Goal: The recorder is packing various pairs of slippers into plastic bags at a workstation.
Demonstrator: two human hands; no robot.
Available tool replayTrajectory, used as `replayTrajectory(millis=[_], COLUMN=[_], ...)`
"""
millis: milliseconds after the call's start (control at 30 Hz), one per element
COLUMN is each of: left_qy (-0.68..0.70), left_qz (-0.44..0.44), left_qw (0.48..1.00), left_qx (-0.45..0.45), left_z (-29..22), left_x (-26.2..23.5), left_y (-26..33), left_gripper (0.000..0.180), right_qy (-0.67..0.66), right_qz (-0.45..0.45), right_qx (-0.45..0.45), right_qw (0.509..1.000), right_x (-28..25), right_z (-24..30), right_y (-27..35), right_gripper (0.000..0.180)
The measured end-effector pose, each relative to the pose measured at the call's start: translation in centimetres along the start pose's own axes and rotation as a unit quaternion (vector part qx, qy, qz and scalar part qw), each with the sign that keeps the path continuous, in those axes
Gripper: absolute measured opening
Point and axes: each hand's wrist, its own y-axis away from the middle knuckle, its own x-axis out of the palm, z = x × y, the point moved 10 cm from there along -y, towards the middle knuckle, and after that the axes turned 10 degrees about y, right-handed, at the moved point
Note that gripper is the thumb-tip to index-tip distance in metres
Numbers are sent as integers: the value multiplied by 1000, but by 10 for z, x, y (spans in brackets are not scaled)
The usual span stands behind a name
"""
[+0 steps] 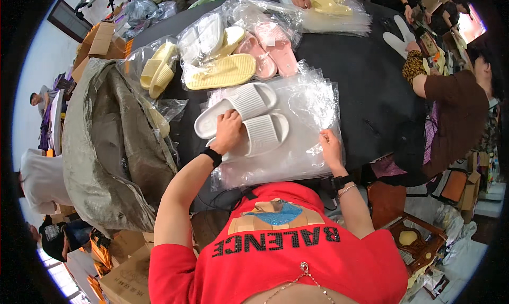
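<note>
Two white slippers are gripped from above by the left hand, atop a stack of clear bags whose right edge appears to be pinched by the right hand, its fingers narrowed. Several bags could be dragged together by clinging, and the slippers tipped off. Bare table is offered rightward; the far side is crowded by bagged slippers, the left by a sack.

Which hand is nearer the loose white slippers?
Left. The left hand touches the loose white slippers; the right hand is to their right, at the edge of the clear bags.
</note>
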Motion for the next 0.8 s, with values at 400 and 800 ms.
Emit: replayTrajectory(millis=[400, 800], left_qy=[19, -4], left_qz=[2, -24], left_qw=[998, 999], left_qx=[-63, -49], left_z=[31, 27], left_x=[5, 7], left_y=[11, 15], left_gripper=[25, 27], right_qy=[316, 369], right_qz=[172, 70], right_qx=[-245, -210], right_qw=[900, 903], right_x=[42, 71], right_z=[88, 76], right_y=[-1, -63], right_gripper=[52, 57])
